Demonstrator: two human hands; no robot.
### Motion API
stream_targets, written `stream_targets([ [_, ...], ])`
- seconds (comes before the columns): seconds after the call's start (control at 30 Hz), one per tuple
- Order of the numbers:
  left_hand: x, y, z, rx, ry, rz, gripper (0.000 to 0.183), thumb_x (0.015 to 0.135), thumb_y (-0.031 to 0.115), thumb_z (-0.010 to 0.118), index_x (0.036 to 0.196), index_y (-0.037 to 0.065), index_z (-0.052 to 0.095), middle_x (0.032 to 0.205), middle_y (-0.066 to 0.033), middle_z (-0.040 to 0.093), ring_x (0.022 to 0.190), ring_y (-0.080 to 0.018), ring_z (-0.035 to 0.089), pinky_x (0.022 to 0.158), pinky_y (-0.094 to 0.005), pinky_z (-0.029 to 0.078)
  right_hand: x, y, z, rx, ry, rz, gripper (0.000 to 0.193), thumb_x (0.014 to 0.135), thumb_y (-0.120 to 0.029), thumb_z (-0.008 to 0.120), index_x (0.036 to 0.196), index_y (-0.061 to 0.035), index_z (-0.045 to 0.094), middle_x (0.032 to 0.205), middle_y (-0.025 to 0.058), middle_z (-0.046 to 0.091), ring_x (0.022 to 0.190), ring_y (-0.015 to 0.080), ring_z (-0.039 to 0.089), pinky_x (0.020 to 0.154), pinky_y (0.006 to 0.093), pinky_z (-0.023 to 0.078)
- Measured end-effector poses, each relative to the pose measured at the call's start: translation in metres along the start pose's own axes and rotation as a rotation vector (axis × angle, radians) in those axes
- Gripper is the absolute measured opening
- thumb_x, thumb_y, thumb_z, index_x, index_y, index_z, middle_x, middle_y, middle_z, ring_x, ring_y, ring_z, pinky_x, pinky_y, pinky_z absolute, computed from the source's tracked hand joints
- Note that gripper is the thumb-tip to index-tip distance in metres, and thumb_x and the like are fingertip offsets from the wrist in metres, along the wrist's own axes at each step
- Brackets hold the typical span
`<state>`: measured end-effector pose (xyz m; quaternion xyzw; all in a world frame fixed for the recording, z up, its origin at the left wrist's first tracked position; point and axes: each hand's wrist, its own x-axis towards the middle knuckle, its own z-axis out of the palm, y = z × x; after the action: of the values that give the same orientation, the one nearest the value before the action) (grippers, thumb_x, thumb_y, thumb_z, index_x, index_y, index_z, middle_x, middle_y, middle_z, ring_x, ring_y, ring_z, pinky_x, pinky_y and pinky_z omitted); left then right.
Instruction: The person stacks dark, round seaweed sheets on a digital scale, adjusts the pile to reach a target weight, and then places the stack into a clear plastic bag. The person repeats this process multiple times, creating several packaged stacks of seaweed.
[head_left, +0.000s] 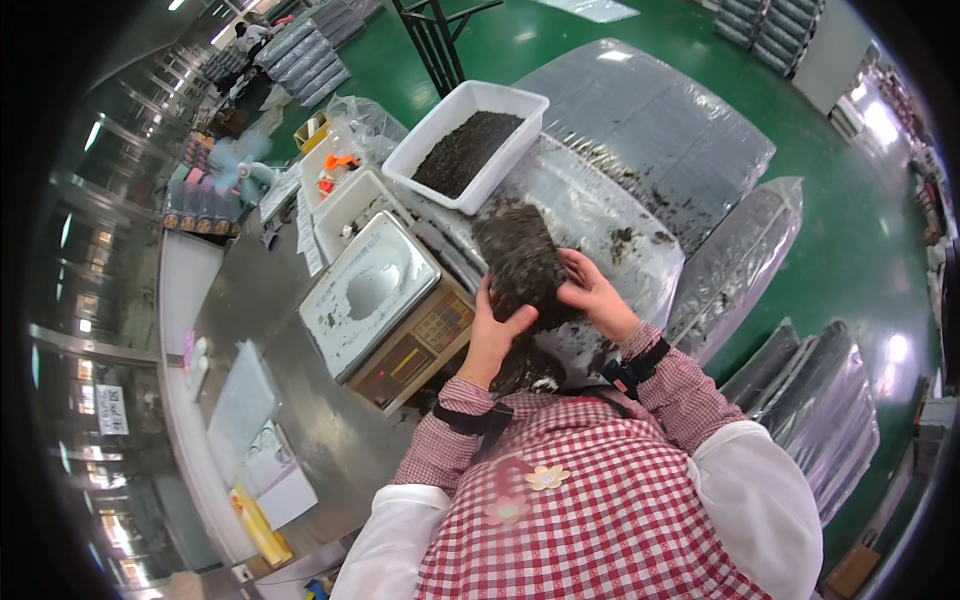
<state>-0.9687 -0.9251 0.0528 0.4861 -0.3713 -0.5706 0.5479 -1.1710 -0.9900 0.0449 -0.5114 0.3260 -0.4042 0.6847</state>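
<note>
Between my two hands is a dark brown, soil-like packed bundle [518, 255], roughly rectangular and tilted; whether a clear bag wraps it I cannot tell. My left hand [492, 335] grips its lower left side, and my right hand [597, 298] presses the lower right side with thumb and fingers. Beyond the bundle stands a white plastic tub [398, 168], part filled with dark loose material [466, 152]. To the left of my hands sits a weighing scale [410, 350] with a metal pan [405, 262], specked with dark crumbs.
A steel table [340, 435] holds the scale, a white bin [345, 215], papers [288, 492] and a yellow roll [262, 525]. Plastic-wrapped grey stacks [650, 125] lie ahead and right, strewn with crumbs. Further wrapped packs [820, 400] stand at right. A small fan [243, 170] is at left.
</note>
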Motion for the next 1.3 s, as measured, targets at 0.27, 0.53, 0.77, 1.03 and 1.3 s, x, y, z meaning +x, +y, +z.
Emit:
stream_targets([
  [0.27, -0.042, -0.032, -0.014, -0.254, 0.19, -0.096, 0.056, 0.09, 0.012, 0.073, 0.139, 0.005, 0.046, 0.133, -0.0086, 0.056, 0.12, -0.023, 0.056, 0.1, -0.0372, 0.05, -0.026, 0.024, 0.029, -0.727, -0.093, -0.27, 0.084, 0.066, -0.039, 0.088, 0.137, -0.0102, 0.052, 0.146, 0.0113, 0.049, 0.124, 0.0322, 0.048, 0.107, 0.0424, 0.039],
  [0.53, -0.053, -0.045, -0.005, -0.158, 0.277, -0.069, 0.057, 0.087, 0.01, 0.075, 0.137, 0.004, 0.048, 0.132, -0.0083, 0.056, 0.118, -0.0221, 0.057, 0.099, -0.0361, 0.049, -0.037, 0.028, 0.016, -0.767, -0.067, -0.367, 0.08, 0.074, -0.038, 0.083, 0.139, -0.008, 0.049, 0.142, 0.0124, 0.052, 0.121, 0.0298, 0.05, 0.105, 0.0403, 0.042],
  [0.77, -0.062, -0.053, -0.016, -0.091, 0.287, -0.057, 0.056, 0.083, 0.01, 0.076, 0.132, 0.002, 0.051, 0.126, -0.0071, 0.058, 0.112, -0.0204, 0.058, 0.097, -0.0343, 0.049, -0.044, 0.031, -0.012, -0.269, -0.022, -0.134, 0.057, 0.09, -0.016, 0.06, 0.143, -0.0065, 0.041, 0.132, 0.0191, 0.059, 0.119, 0.0322, 0.06, 0.102, 0.0402, 0.047],
  [1.03, -0.061, -0.058, -0.022, -0.182, 0.26, -0.069, 0.073, 0.081, 0.021, 0.084, 0.139, 0.003, 0.044, 0.13, -0.0078, 0.056, 0.115, -0.0218, 0.056, 0.099, -0.0371, 0.048, -0.04, 0.04, -0.074, -1.117, 0.572, -0.201, 0.088, 0.081, -0.027, 0.076, 0.149, 0.002, 0.028, 0.146, 0.0283, 0.038, 0.14, 0.0438, 0.03, 0.116, 0.0503, 0.027],
  [1.3, -0.055, -0.068, -0.026, 0.161, 0.2, -0.047, 0.068, 0.088, 0.02, 0.076, 0.144, 0.005, 0.04, 0.133, -0.0074, 0.055, 0.119, -0.0229, 0.055, 0.101, -0.0382, 0.048, -0.054, 0.038, -0.013, -0.469, -0.12, -0.16, 0.092, 0.083, -0.034, 0.078, 0.15, 0.0011, 0.027, 0.143, 0.0247, 0.046, 0.133, 0.0364, 0.045, 0.112, 0.0424, 0.036],
])
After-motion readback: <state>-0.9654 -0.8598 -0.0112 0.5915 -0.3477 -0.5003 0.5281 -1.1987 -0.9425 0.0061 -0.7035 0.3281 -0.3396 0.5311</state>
